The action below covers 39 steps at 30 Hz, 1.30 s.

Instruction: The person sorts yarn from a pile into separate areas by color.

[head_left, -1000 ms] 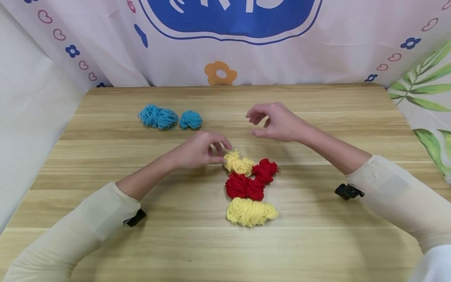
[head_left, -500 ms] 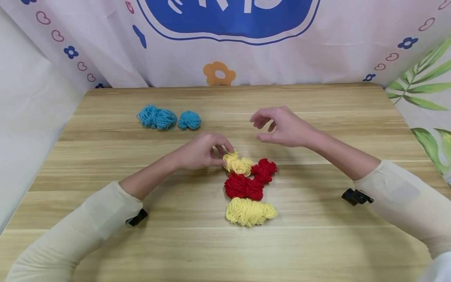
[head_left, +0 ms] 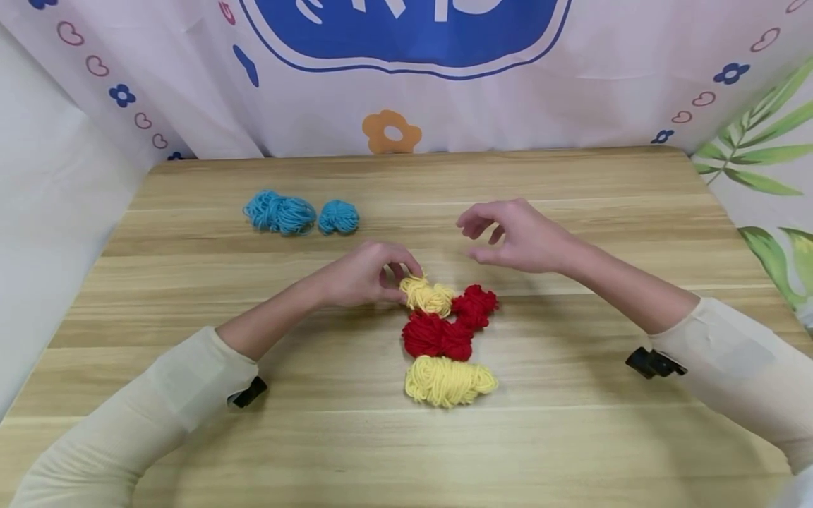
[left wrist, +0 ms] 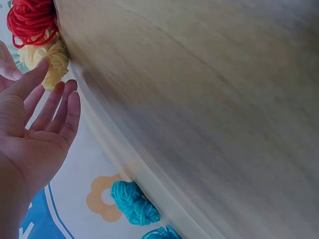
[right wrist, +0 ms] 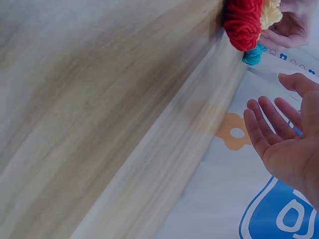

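Observation:
My left hand (head_left: 365, 275) is at the left end of a small yellow yarn bundle (head_left: 428, 296) and pinches it between thumb and fingers. In the left wrist view the thumb lies on the near side of that yellow yarn (left wrist: 54, 62). A small red yarn bundle (head_left: 475, 306) touches it on the right, and a larger red one (head_left: 437, 336) lies just below. Under these is a larger yellow yarn bundle (head_left: 449, 382). My right hand (head_left: 521, 233) hovers above the table to the upper right, fingers loosely bent, holding nothing.
Two blue yarn bundles, a larger one (head_left: 279, 212) and a smaller one (head_left: 339, 216), lie side by side at the back left of the wooden table (head_left: 571, 423). A printed curtain (head_left: 305, 113) hangs behind the table's far edge.
My left thumb and fingers have come in onto the small yellow yarn bundle. My right hand has drifted slightly right and towards me. The yarn bundles keep their places.

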Tool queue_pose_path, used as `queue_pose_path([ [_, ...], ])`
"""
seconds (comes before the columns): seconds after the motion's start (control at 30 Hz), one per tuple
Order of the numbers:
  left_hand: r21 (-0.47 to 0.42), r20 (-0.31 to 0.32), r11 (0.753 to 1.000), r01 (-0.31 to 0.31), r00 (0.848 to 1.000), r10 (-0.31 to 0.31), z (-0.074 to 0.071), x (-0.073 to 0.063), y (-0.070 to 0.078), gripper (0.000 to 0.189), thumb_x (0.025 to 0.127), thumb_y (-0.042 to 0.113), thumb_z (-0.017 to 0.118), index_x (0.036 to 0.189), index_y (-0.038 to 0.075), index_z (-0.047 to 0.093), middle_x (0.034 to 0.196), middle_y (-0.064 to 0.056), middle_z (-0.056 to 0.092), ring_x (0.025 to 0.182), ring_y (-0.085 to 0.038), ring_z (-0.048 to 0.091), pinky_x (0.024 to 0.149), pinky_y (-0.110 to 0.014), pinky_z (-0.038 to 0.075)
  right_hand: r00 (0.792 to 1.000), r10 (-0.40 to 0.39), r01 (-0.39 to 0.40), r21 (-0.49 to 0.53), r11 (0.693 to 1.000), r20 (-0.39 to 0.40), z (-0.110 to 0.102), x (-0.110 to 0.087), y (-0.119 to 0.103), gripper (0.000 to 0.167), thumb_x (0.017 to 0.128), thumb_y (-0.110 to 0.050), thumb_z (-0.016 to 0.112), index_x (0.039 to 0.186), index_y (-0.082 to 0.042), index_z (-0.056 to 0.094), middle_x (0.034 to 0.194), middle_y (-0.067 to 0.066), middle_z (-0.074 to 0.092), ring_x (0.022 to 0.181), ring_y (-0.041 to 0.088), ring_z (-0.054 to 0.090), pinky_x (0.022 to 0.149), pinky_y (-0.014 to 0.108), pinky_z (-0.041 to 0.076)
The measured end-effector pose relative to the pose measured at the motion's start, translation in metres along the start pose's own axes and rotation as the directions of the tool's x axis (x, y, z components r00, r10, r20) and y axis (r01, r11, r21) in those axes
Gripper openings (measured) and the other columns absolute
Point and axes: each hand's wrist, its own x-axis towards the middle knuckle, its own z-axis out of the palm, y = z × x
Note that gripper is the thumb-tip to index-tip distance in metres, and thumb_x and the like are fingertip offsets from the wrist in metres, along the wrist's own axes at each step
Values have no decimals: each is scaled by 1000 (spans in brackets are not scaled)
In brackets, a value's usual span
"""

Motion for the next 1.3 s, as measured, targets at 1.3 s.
queue_pose_path([
  [1.3, -25, 20, 999, 21, 1000, -20, -1, -2, -3, 41, 83, 6, 88, 120, 2, 71, 114, -8, 72, 98, -21, 68, 78, -33, 60, 979, -167, 156, 97, 983, 117, 30, -48, -27, 26, 88, -5, 81, 112, -4, 74, 105, 2, 75, 88, 15, 67, 77, 34, 60],
])
